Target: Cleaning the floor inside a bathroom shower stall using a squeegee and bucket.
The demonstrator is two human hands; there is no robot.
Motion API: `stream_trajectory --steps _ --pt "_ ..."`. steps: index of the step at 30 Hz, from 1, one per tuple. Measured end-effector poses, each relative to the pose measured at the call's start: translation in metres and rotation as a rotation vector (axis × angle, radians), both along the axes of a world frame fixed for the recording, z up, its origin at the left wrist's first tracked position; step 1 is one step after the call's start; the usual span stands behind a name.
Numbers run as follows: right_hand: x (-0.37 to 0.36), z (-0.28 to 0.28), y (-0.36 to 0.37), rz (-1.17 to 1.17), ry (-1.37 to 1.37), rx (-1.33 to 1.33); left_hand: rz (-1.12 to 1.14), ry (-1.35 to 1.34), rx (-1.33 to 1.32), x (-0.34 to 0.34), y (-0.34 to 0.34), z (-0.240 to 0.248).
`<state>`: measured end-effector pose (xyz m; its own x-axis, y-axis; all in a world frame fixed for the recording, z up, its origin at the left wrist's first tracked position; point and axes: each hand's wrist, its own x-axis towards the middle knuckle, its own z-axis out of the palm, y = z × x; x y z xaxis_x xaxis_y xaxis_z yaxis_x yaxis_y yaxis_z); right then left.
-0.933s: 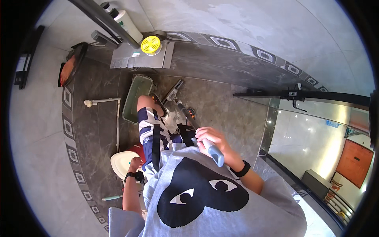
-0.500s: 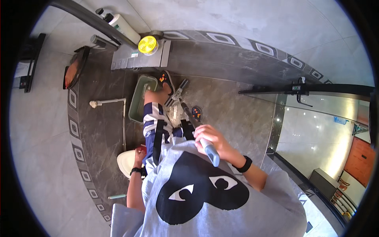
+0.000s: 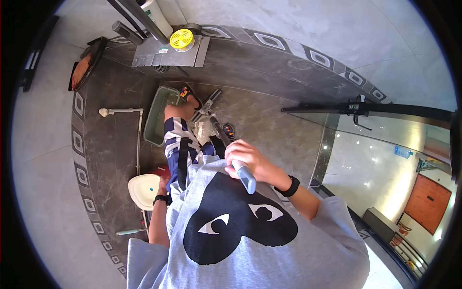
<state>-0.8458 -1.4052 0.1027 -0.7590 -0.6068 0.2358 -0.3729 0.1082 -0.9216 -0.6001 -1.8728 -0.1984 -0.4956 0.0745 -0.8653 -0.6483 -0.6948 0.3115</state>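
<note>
The right hand (image 3: 250, 159) is gripping the mop handle (image 3: 243, 171) firmly, fingers wrapped shut, its head down by the green basin (image 3: 156, 118); pushing steadily seems best. The left hand (image 3: 166, 180) is hanging beside the white stool (image 3: 142, 190), grip unclear.

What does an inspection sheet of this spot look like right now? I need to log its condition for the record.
Surface: dark stone-look floor with a patterned border, inside paler tiles.
Job's things: long-handled tool, grey-blue grip at the top, its head down on the floor by a sandalled foot.
Clutter: green basin; white basin; yellow round drain cover on a grey tray; white pipe piece.
Hands: right hand closed round the tool's handle; left hand low by the white basin, what it holds is hidden.
Cables: nothing seen.
Surroundings: glass partition on the right, glossy floor beyond it.
</note>
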Motion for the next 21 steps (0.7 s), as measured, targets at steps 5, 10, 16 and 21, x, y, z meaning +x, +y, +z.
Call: stream_trajectory --steps 5,10,16,21 --pt "0.001 -0.003 0.010 0.017 -0.043 0.053 -0.520 0.071 -0.715 -0.010 0.021 -0.008" --pt "-0.003 -0.002 0.006 0.032 -0.023 0.046 -0.607 0.106 -0.791 -0.024 0.028 -0.008" --pt "-0.011 -0.001 0.002 0.064 0.035 0.008 -0.684 -0.040 -0.985 0.015 -0.003 0.011" --pt "0.001 0.005 0.016 -0.007 -0.010 0.053 -0.932 -0.035 -0.983 -0.046 0.043 0.069"
